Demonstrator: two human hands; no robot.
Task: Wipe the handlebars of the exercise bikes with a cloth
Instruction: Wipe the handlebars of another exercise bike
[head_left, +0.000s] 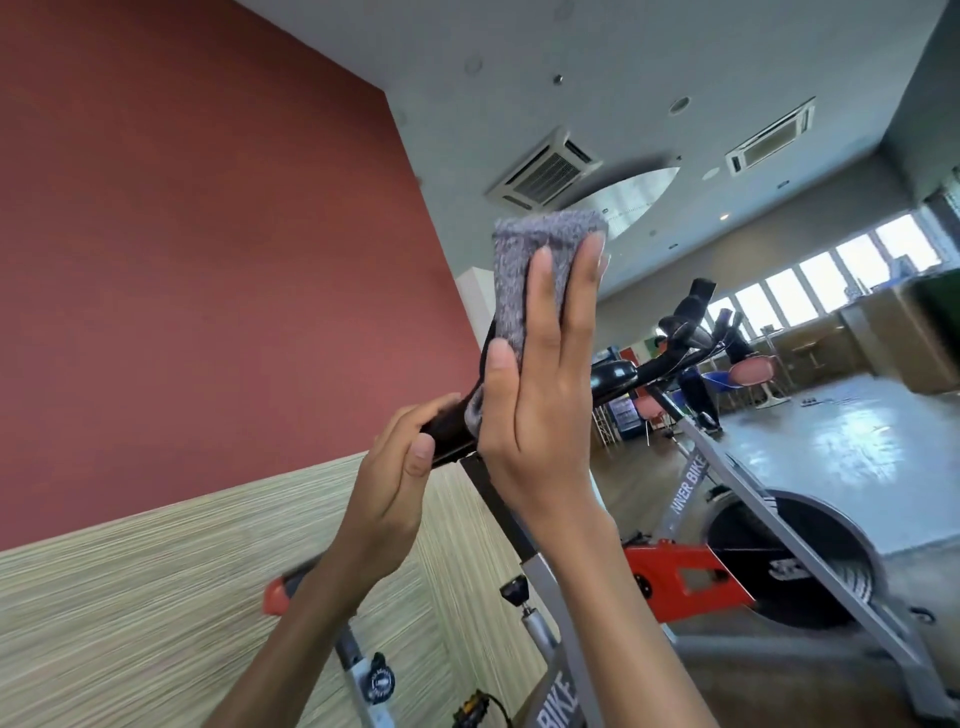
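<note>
The left hand (395, 483) curls its fingers round the black handlebar (442, 423) of the near bike (550, 587). The right hand (535, 415), fingers straight and together, presses a grey cloth (524, 270) over the bar's upturned end. Behind are a red wall (208, 260), ceiling vents (545, 169), windows (831, 265) and a glossy grey floor (857, 457).

Bare forearms (291, 639) run to left hand (395, 483) and right hand (540, 415), fingernails (544, 260) short.

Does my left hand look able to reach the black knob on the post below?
Likely yes, once it lets go: the left hand grips the handlebar, and nothing stands between it and the knob below.
</note>
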